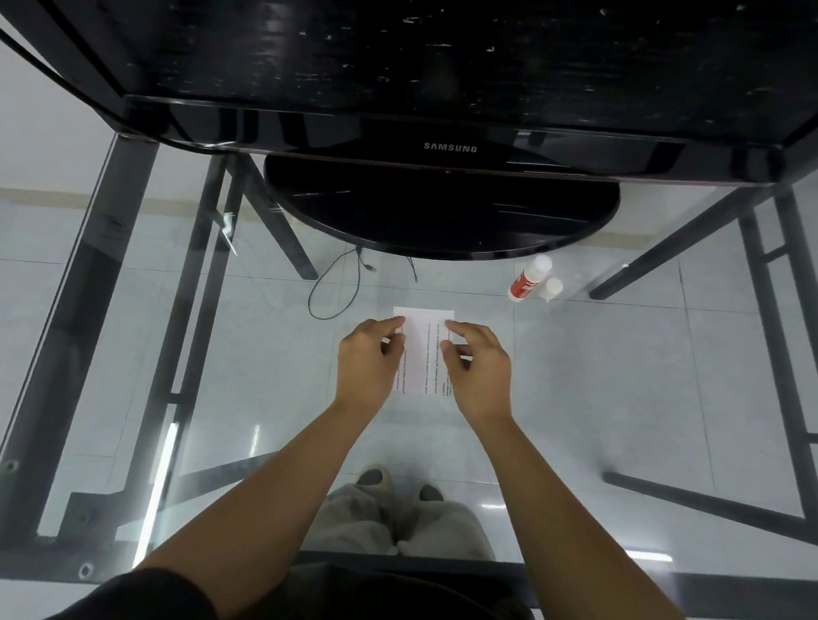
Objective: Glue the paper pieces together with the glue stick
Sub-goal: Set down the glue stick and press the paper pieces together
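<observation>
A white printed paper [421,344] lies on the glass table in the middle of the view. My left hand [369,362] pinches its left edge between thumb and fingers. My right hand [478,368] pinches its right edge the same way. Whether this is one sheet or two overlapping pieces I cannot tell. A red-and-white glue stick [529,278] lies on the table to the upper right, apart from both hands, with its white cap [551,288] standing beside it.
A black monitor stands at the back, its round base [438,210] just beyond the paper. The glass tabletop [635,374] shows the black frame legs, a cable [336,285] and the tiled floor below.
</observation>
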### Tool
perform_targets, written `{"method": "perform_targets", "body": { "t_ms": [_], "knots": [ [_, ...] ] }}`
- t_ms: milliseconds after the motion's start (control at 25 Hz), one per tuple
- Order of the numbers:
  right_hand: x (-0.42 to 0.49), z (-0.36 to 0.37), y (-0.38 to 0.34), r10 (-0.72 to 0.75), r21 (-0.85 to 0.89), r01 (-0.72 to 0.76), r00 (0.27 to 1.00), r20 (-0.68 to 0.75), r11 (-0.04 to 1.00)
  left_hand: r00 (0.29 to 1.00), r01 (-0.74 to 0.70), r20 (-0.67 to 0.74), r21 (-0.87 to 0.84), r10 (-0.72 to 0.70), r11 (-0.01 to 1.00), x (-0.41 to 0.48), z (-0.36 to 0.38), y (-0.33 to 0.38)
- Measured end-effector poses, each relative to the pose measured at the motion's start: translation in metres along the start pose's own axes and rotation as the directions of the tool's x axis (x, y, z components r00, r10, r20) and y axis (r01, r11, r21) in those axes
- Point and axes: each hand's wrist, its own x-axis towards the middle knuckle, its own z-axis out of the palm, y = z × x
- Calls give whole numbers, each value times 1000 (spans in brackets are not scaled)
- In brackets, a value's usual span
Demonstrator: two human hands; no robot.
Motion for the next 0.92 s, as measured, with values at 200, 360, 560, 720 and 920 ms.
{"method": "perform_targets", "body": {
  "t_ms": [200, 360, 560, 720, 920],
  "knots": [
    [1, 1, -3, -8, -78, 9, 1000, 7, 997, 999, -31, 14, 106, 30, 994, 0, 3, 3],
    [2, 3, -4, -6, -125, 7, 1000, 14, 992, 999, -29, 32, 180, 23, 983, 3, 6, 6],
    [2, 4, -6, -11, -191, 17, 999, 32, 981, 996, -70, 74, 248, 53, 966, 4, 6, 7],
    [2, 8, -4, -58, -337, 83, 995, 84, 938, 986, -141, 130, 342, 102, 929, 2, 5, 2],
    [2, 8, 5, -152, -629, 206, 979, 139, 750, 983, -175, 99, 239, 155, 955, -8, 7, -3]
  ]
}}
